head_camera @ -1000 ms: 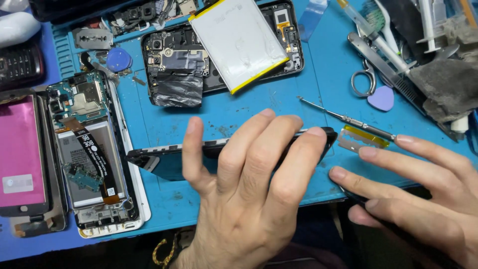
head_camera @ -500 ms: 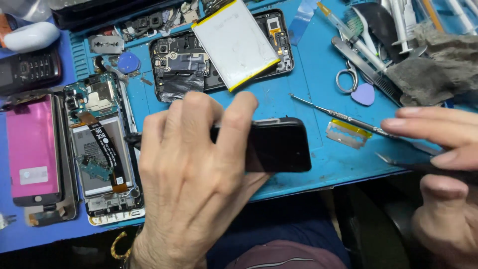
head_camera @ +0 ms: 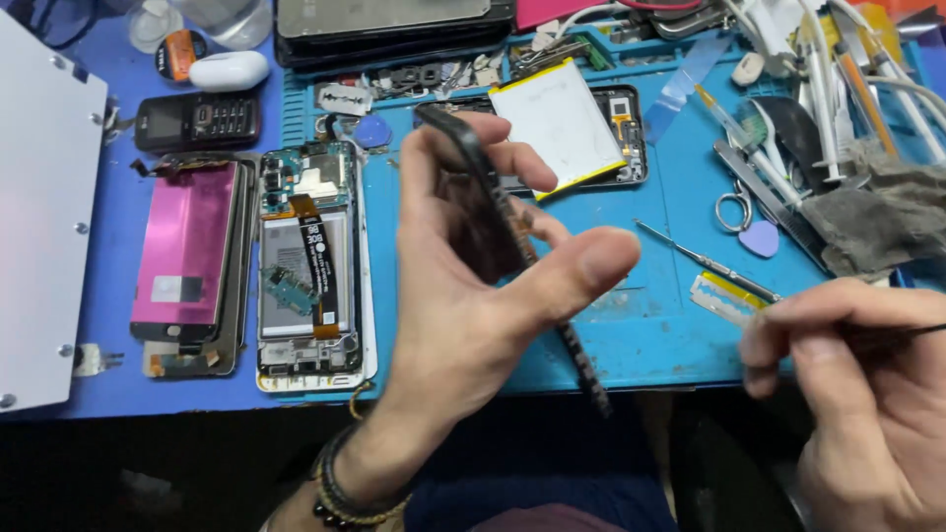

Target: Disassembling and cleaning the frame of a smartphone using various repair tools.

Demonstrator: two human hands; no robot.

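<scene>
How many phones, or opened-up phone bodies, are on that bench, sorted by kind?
Black phone held on edge in the left hand: 1
Small keypad phone: 1
Opened phone bodies showing their insides: 2
Loose pink-backed screen panel: 1
Total: 5

Opened phone point(head_camera: 313, 266) left of mat point(head_camera: 650, 325), scissors point(head_camera: 731, 209) right.

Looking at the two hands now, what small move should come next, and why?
Probably bring the right hand with its thin dark tool to the black phone. The left hand holds that phone lifted and turned edge-on above the blue mat, its side exposed, while the tool is apart from it.
</scene>
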